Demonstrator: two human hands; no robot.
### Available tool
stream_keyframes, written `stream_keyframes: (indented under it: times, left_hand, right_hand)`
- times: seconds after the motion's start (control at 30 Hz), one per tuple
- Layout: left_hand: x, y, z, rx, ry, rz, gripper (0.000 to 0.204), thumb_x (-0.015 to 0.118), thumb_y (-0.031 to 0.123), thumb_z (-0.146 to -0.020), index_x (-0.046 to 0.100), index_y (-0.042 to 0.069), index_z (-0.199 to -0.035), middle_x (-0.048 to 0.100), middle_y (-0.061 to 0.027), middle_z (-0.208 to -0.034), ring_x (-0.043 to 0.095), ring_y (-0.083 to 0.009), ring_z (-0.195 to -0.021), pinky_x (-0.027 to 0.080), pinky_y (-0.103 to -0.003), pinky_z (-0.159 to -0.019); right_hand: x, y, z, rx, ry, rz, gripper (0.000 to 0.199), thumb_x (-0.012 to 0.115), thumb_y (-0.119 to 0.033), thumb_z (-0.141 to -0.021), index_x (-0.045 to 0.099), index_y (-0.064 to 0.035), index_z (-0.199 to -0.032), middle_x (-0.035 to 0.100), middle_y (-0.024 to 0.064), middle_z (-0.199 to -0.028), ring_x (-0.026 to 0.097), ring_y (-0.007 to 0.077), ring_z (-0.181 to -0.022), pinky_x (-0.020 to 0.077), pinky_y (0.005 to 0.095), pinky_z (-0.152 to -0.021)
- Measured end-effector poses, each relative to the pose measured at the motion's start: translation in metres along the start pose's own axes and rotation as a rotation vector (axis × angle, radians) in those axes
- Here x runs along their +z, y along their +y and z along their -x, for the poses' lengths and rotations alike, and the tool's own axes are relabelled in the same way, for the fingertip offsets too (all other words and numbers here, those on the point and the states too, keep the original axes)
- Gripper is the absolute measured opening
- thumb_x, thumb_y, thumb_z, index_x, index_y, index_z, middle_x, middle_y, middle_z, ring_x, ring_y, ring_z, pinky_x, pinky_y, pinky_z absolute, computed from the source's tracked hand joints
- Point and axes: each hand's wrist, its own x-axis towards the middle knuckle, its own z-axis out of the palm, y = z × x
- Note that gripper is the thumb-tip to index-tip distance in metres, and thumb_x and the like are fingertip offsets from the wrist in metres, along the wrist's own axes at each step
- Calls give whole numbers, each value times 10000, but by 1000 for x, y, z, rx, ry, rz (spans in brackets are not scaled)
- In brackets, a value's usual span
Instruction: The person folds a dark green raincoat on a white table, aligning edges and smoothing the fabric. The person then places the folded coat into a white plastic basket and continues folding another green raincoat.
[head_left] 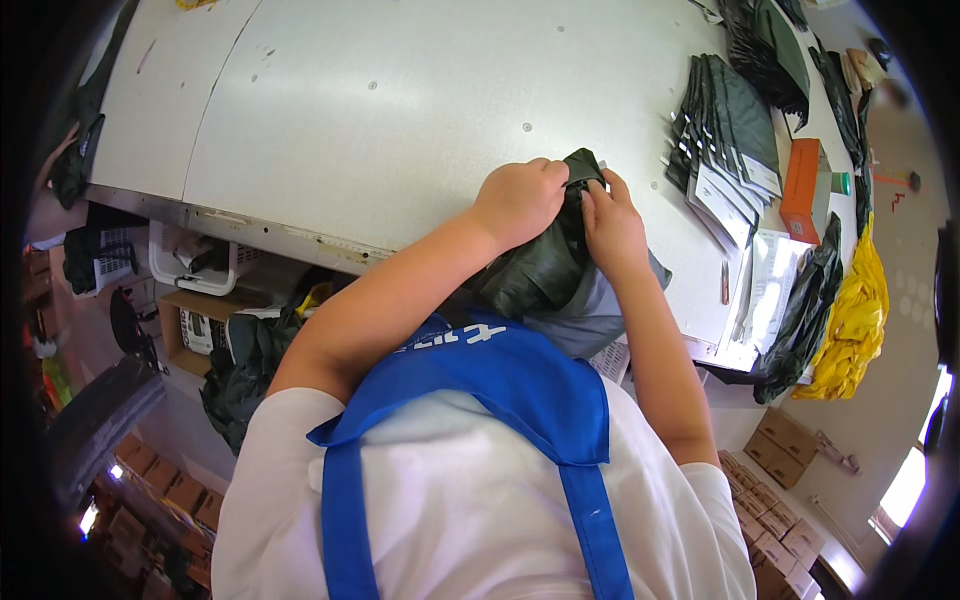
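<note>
Fabric (540, 270), dark green, left hand (520, 202) and right hand (614, 228) both pinching its top, lower edge hidden behind apron (535, 378)

Head-worn fisheye view, looking down

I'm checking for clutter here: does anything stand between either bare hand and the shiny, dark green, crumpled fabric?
Nothing visible does: the left hand and right hand both touch the shiny, dark green fabric directly. The fanned, dark green packets lie apart, to the right.

The dark cloth (545, 265) is glossy, perhaps coated, the white tabletop (330, 130) smooth
</note>
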Motion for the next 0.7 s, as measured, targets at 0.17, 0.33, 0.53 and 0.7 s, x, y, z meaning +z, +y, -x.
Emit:
stream_keyframes:
  times: [0.17, 0.33, 0.53, 0.7]
  left_hand:
    - [-6, 12, -3, 91, -67, -39, 90, 603, 116, -766, 551, 51, -802, 597, -124, -712, 603, -315, -636, 493, -405, -563]
    - [-9, -1, 13, 25, -63, -53, 87, 595, 98, -752, 525, 55, -781, 583, -120, -693, 596, -313, -618, 487, -416, -552]
    - [-15, 1, 13, 58, -136, -115, 88, 579, 92, -745, 526, 52, -803, 582, -130, -725, 600, -325, -650, 495, -429, -582]
    - [-30, -32, 42, -195, -345, -227, 116, 577, 70, -770, 528, -2, -846, 580, -184, -795, 619, -345, -727, 517, -424, -623]
  right_hand:
    - [18, 4, -14, 84, -30, 118, 179, 560, -176, -861, 642, -35, -932, 603, 104, -1147, 637, 322, -863, 520, 404, -727]
    - [17, 9, 2, -114, 270, -237, 157, 673, -172, -781, 615, -39, -843, 641, 139, -1018, 635, 307, -851, 518, 378, -723]
    - [43, 12, -11, 63, 254, -292, 217, 676, -104, -715, 486, -36, -794, 545, 127, -770, 568, 316, -709, 463, 391, -634]
    - [35, 4, -9, 307, 182, -306, 321, 672, -112, -734, 409, -55, -909, 530, 148, -855, 557, 345, -753, 464, 418, -682]
